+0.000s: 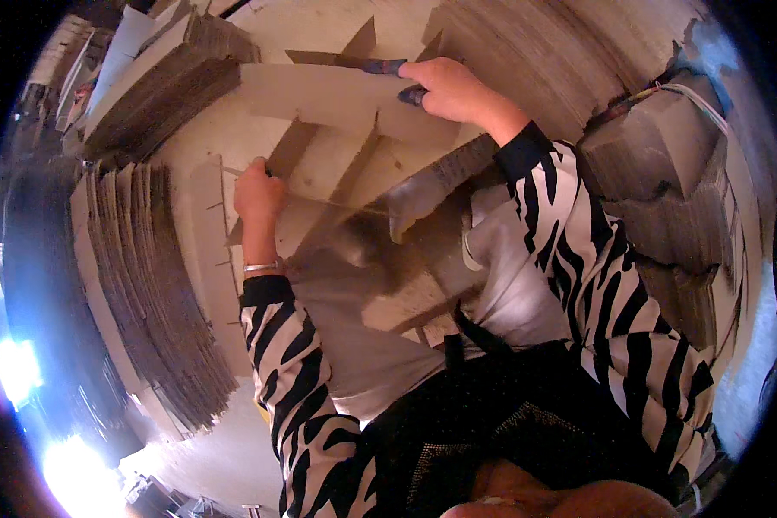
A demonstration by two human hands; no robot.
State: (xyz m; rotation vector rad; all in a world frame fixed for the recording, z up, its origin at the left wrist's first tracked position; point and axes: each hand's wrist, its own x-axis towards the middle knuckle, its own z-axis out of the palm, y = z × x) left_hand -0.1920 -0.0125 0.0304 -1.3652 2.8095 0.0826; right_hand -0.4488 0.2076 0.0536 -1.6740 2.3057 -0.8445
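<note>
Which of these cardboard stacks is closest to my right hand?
The top-right stack, just beyond your right hand. The upper-left stack, lower-left stack and far-right pile all lie farther from it.

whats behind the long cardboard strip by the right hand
Past the far edge of the long strip, thin cardboard pieces and a pale surface show. Whatever sits directly behind its face is covered, so how those pieces connect can't be seen.

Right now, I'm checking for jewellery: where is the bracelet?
In the head view, left of centre, the bracelet sits between the left hand and the black sleeve cuff.
</note>
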